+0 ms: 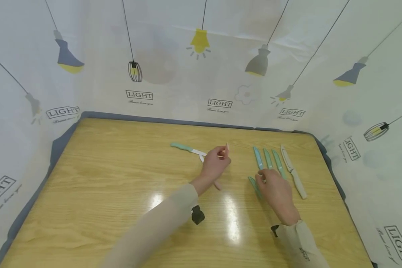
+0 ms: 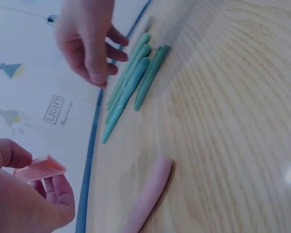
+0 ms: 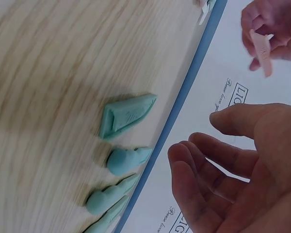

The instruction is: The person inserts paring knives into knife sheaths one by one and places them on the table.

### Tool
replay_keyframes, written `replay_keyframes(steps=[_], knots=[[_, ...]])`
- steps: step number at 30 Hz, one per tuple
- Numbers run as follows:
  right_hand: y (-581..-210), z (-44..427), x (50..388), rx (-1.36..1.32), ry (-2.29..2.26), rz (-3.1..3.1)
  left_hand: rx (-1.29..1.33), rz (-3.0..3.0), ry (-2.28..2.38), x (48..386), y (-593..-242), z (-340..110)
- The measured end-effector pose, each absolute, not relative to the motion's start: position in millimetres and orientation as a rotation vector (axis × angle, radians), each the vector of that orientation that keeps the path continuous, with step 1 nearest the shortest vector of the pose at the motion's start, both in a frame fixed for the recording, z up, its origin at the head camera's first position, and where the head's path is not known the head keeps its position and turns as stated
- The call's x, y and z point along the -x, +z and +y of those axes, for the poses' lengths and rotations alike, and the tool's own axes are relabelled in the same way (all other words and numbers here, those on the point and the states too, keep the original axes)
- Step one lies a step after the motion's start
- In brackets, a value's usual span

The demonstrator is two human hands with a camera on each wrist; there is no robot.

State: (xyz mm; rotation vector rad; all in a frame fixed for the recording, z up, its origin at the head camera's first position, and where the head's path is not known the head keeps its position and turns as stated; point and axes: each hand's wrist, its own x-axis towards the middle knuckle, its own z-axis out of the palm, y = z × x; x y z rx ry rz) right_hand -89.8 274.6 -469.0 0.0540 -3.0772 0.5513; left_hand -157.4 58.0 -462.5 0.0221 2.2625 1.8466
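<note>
My left hand (image 1: 215, 163) (image 2: 26, 199) pinches a small pink blade cover (image 1: 226, 150) (image 2: 41, 169) between thumb and fingers, raised above the table. Beneath that hand lies a knife with a pink handle (image 1: 217, 185) (image 2: 150, 194) and a white blade, partly hidden in the head view. A green-handled knife (image 1: 181, 146) lies beside it, its bare white blade pointing right. My right hand (image 1: 278, 191) (image 3: 242, 179) hovers with bent, relaxed fingers, holding nothing. Near its thumb, a loose green cover (image 1: 253, 184) (image 3: 128, 115) rests on the table.
Beyond my right hand are a blue knife (image 1: 258, 156), two green knives (image 1: 267, 157) and a longer cream knife (image 1: 298, 184), side by side on the wooden table (image 1: 104, 178). A white sheet (image 1: 174, 100) printed with lamps surrounds the far and side edges.
</note>
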Motion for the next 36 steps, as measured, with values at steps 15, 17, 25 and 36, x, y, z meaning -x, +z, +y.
replay_keyframes(steps=[15,17,25,36], knots=[[-473.5,241.4,94.3,-0.121,0.567,-3.069,0.175,1.925,2.242,147.1,-466.3,-26.1],[-473.2,234.1,94.9,-0.114,0.592,-3.077,0.209,1.901,2.263,143.2,-467.0,-32.0],[-473.5,206.2,101.2,-0.184,0.569,-3.025,0.292,1.832,2.317,132.7,-473.6,-54.6],[-482.0,175.1,114.2,-0.189,0.6,-3.205,0.398,1.767,2.378,125.8,-475.8,-79.5]])
